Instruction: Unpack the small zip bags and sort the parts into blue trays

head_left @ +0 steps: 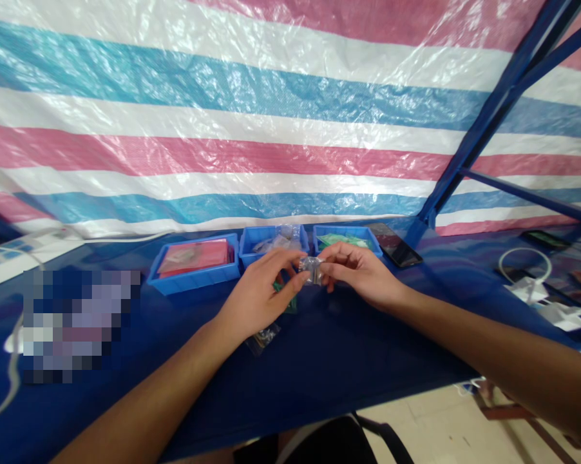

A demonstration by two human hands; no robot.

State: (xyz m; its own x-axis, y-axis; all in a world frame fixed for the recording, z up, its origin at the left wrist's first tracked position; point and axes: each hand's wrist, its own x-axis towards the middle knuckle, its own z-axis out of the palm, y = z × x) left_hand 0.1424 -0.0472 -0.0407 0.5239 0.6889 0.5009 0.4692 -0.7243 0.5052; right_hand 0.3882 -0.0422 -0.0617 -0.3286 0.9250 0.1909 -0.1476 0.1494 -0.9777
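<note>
A small clear plastic packet [312,270] is pinched between both hands above the blue table. My left hand [264,290] holds its left side with thumb and fingers; my right hand [361,270] grips the right side. What is inside the packet is too small to tell. Below my left hand lie a green packet [288,303], partly hidden by the fingers, and another clear packet [263,338]. Behind the hands stand a blue bin with clear packets [274,241] and a blue bin with green packets [344,238].
A blue bin with red packets [194,263] stands at the left. A dark phone [397,246] lies right of the bins. White cables and adapters [529,287] are at the far right. A striped sheet [252,116] hangs behind the table [348,361], beside blue metal bars.
</note>
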